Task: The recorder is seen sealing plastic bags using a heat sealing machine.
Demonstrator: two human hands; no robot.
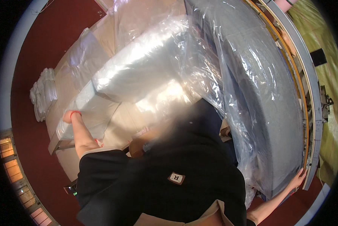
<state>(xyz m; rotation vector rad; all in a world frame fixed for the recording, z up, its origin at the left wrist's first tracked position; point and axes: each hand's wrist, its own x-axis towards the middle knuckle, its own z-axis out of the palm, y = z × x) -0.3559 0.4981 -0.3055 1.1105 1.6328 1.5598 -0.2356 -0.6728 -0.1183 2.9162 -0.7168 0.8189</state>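
My left hand [68,116], with a red band at the wrist, is at the left end of a long pile of clear plastic film [139,56] laid across a beige surface [112,139]. Its fingers look bent and closed at the edge of the film, though they are small and partly hidden. Off to the lower right, my right hand [298,178] touches the end of a curved-looking metal rail [312,113]. The fingers there appear stretched along the edge. Between the arms, a large sheet of clear plastic [233,75] hangs in folds over a grey-blue panel [267,86].
A folded plastic bundle [44,94] lies at the left edge of the beige surface. Dark red floor [33,150] surrounds it. Beyond the rail hangs a yellow-green sheet [329,150] with dark fittings beside it. A small black device [70,189] with a green light sits at lower left.
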